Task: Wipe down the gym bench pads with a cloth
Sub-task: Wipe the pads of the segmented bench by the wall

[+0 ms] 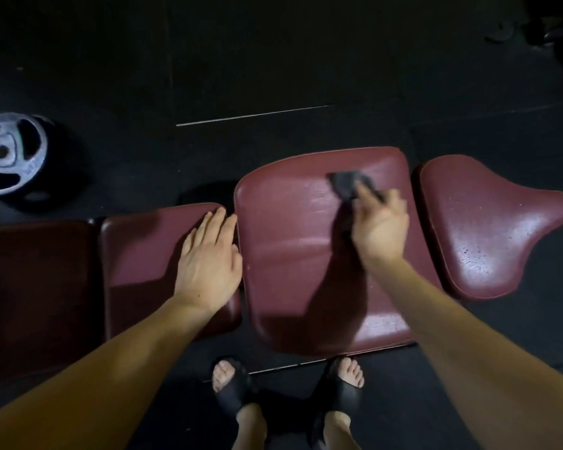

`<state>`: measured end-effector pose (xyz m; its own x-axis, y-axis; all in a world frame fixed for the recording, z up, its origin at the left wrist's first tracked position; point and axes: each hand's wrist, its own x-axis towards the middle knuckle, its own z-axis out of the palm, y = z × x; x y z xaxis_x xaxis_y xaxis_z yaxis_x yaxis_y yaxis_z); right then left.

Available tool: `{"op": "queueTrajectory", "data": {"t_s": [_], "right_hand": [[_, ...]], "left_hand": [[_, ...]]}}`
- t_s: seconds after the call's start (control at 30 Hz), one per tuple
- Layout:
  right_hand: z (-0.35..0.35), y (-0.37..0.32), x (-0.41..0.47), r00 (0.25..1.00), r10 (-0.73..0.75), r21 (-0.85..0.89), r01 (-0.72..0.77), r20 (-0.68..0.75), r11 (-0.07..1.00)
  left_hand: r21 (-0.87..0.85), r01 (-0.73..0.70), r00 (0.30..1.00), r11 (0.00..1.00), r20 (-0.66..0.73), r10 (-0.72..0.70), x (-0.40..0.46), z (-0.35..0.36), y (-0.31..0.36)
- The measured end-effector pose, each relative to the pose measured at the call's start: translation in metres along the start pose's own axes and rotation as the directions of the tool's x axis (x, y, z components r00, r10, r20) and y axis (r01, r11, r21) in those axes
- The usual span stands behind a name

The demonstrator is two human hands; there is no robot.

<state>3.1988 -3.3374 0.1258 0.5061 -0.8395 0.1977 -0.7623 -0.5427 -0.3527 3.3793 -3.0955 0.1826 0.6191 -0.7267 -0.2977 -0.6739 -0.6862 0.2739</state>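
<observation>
The right hand [379, 227] is grasping a dark cloth [350, 184], its fingers curling round the rumpled fabric and pressing it onto the large maroon pad [293, 254], near that pad's far right corner. The cloth is lying flat against the vinyl, touching it, with the hand's shadow falling across the pad toward its near edge. The left hand [208, 261] is released, its fingers lying straight and together, resting palm-down on the lower maroon pad [137, 254] just beside the large one, at that pad's right edge. A curved seat pad [488, 228] is sitting apart to the right, glistening with speckles. A darker pad [36, 287] is lying at the far left. A metal weight plate [10, 154] is resting on the black floor [273, 60] beyond the pads. Two feet in black sandals [234, 391] are standing on the floor by the near edge.
</observation>
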Motion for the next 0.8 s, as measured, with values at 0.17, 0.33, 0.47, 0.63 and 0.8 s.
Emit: {"op": "queueTrajectory", "data": {"t_s": [0.17,0.33,0.47,0.63,0.8], "right_hand": [[0.015,-0.073,-0.030,0.987,0.143,0.075,-0.138,-0.072,0.988],[0.019,-0.120,-0.066,0.917,-0.376,0.120,0.361,0.135,0.925],[0.030,-0.139,-0.008,0.925,-0.372,0.054,0.368,0.081,0.928],[0.011,-0.117,-0.054,0.825,-0.524,0.128,0.508,0.213,0.852],[-0.010,-0.085,-0.079,0.689,-0.667,0.168,0.649,0.284,0.742]], "left_hand": [[0.025,-0.017,1.000,1.000,0.021,0.017,-0.014,0.009,-0.014],[0.024,0.009,0.999,1.000,-0.031,-0.008,-0.023,0.009,-0.034],[-0.010,-0.024,1.000,1.000,-0.019,0.023,-0.026,0.016,-0.040],[-0.108,-0.029,0.999,0.994,-0.034,0.025,-0.028,0.008,-0.046],[-0.061,-0.073,0.997,0.995,-0.002,0.073,-0.034,0.012,-0.053]]}}
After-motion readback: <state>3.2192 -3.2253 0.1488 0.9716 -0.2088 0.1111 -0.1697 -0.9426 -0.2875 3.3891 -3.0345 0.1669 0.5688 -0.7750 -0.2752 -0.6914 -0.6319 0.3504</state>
